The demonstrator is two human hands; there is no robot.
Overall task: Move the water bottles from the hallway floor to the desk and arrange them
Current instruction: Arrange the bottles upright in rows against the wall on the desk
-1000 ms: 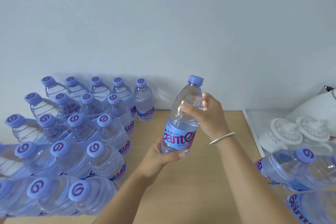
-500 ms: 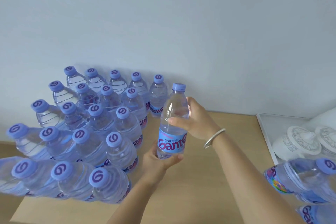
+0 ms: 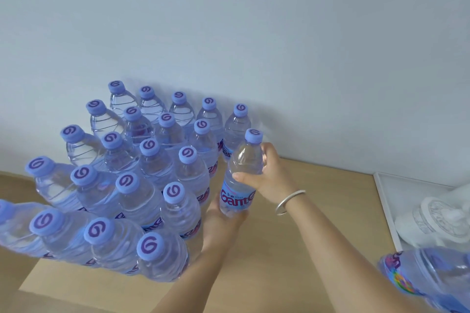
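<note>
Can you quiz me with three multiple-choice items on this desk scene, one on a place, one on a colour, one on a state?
1. Where is the held bottle relative to the bottle group?
A. at its right edge
B. at its left edge
C. lying on top

2. What colour are the caps?
A. red
B. light purple-blue
C. green

3. How is the bottle held?
A. one hand
B. both hands
C. no hand

Key: 1 A, it stands beside the rightmost bottles. 2 B, every cap shows that colour. 3 B, the left hand grips the base and the right hand the upper body.

Clear bottles (image 3: pixel 142 201), purple-swirled lilac caps (image 3: pixel 150 246), tan desk (image 3: pixel 300 256)
</note>
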